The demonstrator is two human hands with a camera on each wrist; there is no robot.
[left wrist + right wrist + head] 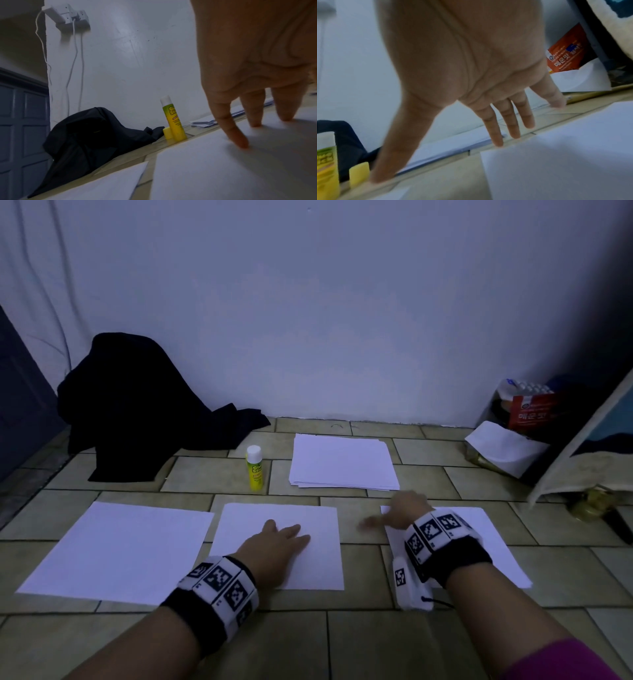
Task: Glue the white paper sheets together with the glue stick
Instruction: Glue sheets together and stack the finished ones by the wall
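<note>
Three white sheets lie in a row on the tiled floor: a left sheet (pixel 116 549), a middle sheet (pixel 318 529) and a right sheet (pixel 493 539). My left hand (pixel 277 542) rests flat on the middle sheet (pixel 214 169), fingers straight. My right hand (pixel 400 515) hovers open at the right sheet's far left corner (pixel 556 155), thumb spread toward the gap between sheets. A yellow glue stick (pixel 255 469) stands upright beyond the sheets, its white glue end up (pixel 173 119), with its yellow cap (pixel 167 133) beside it. Neither hand holds anything.
A stack of white paper (pixel 342 462) lies behind the middle sheet, right of the glue stick. Dark cloth (pixel 137 405) is heaped at the back left by the wall. An orange packet (pixel 529 409) and clutter fill the back right corner.
</note>
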